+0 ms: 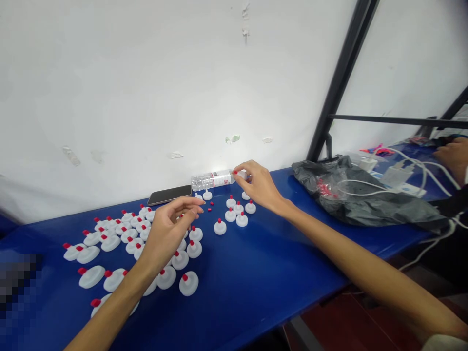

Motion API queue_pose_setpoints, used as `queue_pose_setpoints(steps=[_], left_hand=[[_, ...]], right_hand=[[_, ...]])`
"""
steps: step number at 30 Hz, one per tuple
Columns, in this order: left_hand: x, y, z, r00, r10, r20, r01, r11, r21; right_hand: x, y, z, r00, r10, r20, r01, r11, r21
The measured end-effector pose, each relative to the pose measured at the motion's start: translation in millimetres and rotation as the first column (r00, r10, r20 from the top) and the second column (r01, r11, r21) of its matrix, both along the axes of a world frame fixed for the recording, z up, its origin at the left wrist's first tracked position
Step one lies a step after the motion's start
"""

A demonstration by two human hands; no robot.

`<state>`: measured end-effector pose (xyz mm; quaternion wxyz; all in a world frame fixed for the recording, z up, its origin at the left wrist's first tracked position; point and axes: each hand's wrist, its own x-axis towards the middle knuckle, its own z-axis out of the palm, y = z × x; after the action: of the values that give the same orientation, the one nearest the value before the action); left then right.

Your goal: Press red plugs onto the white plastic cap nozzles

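Observation:
Several white round caps with red plugs (189, 283) lie spread over the blue table (256, 273). My left hand (168, 233) hovers over the middle of them, fingers curled and pinched together near a few loose red plugs (209, 209); what it holds, if anything, I cannot make out. My right hand (258, 185) reaches to the back of the table and pinches a white cap with a red plug (239, 174) next to the mouth of a clear plastic bottle (212, 180) lying on its side. A small group of caps (236, 213) sits just below that hand.
A dark phone (169, 195) lies by the wall left of the bottle. A black plastic bag (351, 195) with white cables and chargers (398, 173) fills the right side. Another person's hand (453, 156) is at the far right. A black metal frame (340, 83) rises there.

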<state>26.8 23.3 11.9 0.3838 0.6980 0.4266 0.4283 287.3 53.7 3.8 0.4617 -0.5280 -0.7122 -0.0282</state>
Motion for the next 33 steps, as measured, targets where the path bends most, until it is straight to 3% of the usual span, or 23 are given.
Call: queue_pose_setpoints(steps=[6,11,17,24,33], left_hand=[[0.7,-2.0,1.2,1.0,-0.001,-0.006,0.001,1.0,0.029],[0.0,-4.4,1.0,0.997,0.065,0.036,-0.066,0.998,0.019],[-6.4,2.9,0.1,0.939,0.201,0.278,-0.205,0.979,-0.014],[-10.4,-0.2,10.4,0.854,0.09,0.512,-0.063,0.995,-0.071],[-10.3,-4.0,10.0,0.864,0.043,0.502,-0.029,0.999,-0.037]], right_hand=[[9.7,11.7,-14.8,0.991,0.055,0.12,-0.045,0.996,-0.083],[14.6,16.6,-19.9,0.978,0.036,0.207,-0.005,0.989,-0.146],[15.6,20.1,-26.1,0.965,0.057,0.254,0.003,0.973,-0.23],[15.3,21.3,-31.2,0.965,0.076,0.252,-0.006,0.963,-0.268],[13.4,16.0,-25.5,0.968,0.009,0.25,0.041,0.98,-0.195]])
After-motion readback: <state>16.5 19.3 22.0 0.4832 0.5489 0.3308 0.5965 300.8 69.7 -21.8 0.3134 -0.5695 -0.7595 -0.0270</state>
